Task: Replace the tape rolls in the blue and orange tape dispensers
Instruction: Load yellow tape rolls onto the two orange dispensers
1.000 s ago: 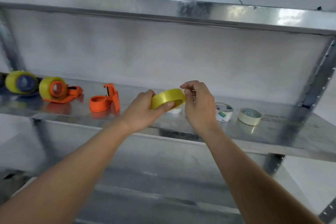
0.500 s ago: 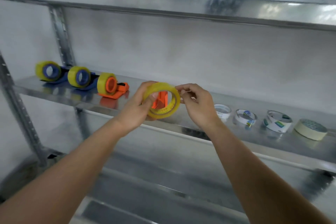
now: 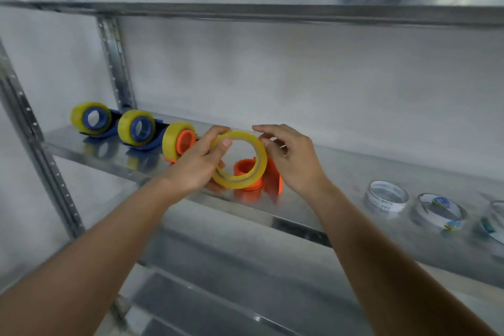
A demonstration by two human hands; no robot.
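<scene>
The left hand (image 3: 199,166) grips the yellow translucent tape roll (image 3: 240,160); the right hand's (image 3: 293,157) loosely spread fingers touch its rim. It could knock the empty orange plastic dispenser (image 3: 259,176) off the steel shelf's front edge (image 3: 286,222).

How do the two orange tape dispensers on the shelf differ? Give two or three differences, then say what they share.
1. The left orange dispenser carries a thick yellow roll; the right orange dispenser has a bare hub.
2. The left one stands clear of the hands; the right one sits behind the yellow roll that the left hand grips.
3. The left one stands beside the blue dispensers; the right one stands nearer the clear rolls.

Both are orange and rest on the same metal shelf.
</scene>
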